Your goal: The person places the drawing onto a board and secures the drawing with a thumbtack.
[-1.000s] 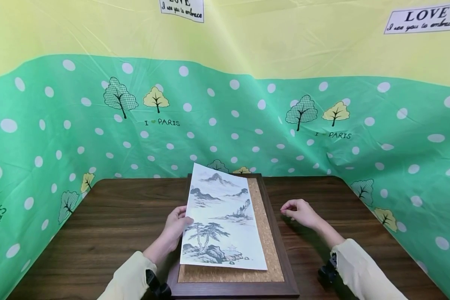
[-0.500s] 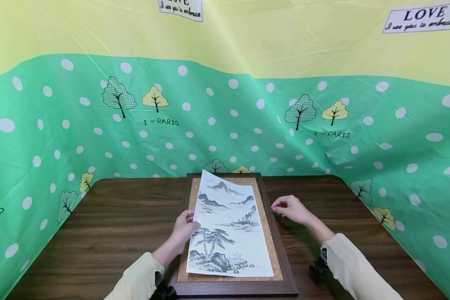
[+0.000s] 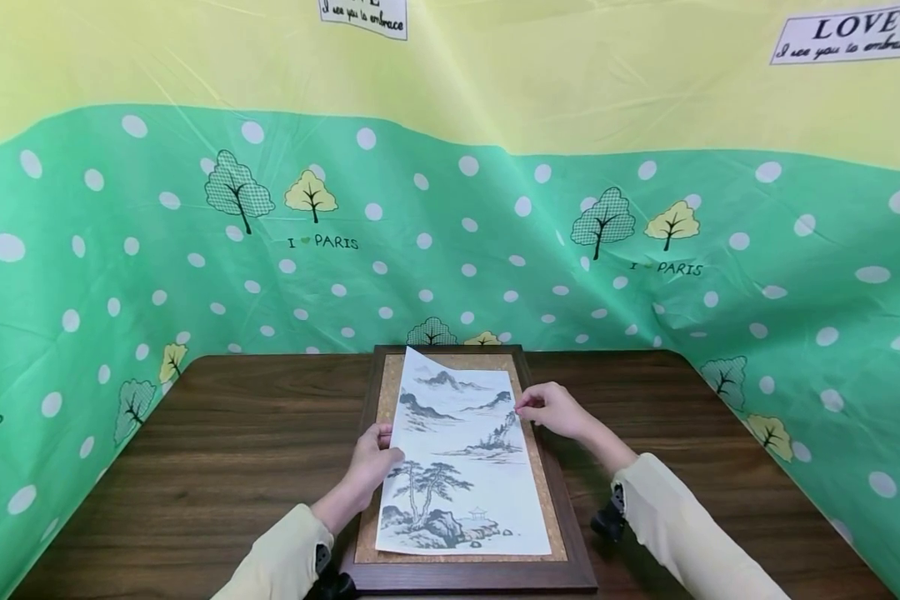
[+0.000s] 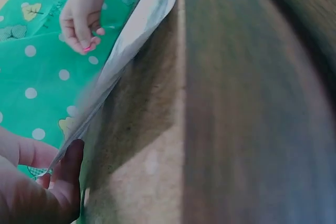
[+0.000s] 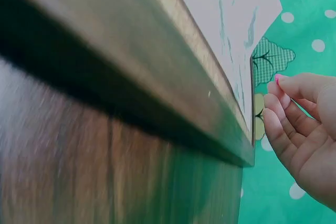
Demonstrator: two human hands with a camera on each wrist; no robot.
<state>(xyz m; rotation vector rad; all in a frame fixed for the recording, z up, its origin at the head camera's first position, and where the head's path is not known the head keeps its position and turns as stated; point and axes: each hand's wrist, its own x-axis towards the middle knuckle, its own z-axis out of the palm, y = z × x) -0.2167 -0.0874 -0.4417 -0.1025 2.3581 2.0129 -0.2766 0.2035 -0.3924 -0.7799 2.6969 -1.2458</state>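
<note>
White paper (image 3: pixel 457 429) is pinched at its left edge between the thumb and fingers of my left hand (image 3: pixel 369 467). My right hand (image 3: pixel 558 410) holds a small pink thing (image 5: pixel 277 78) between thumb and fingertip, perhaps a pin, though it is too small to be sure. That hand is at the sheet's right edge, above the middle; I cannot tell whether it touches.

The sheet, with its ink mountains and pines, lies over the cork board (image 3: pixel 393 371), its left side lifted clear and the top left corner curling up. I judge it light, springy and easily creased, so a soft pinch on a long edge suits it, with flat fingers to press down the curl. The cork should take a point readily.

A dark wooden frame (image 3: pixel 465 578) borders the cork, flat on the brown desk (image 3: pixel 232 442). Behind hangs a green and yellow cloth (image 3: pixel 450 192), dotted white.
</note>
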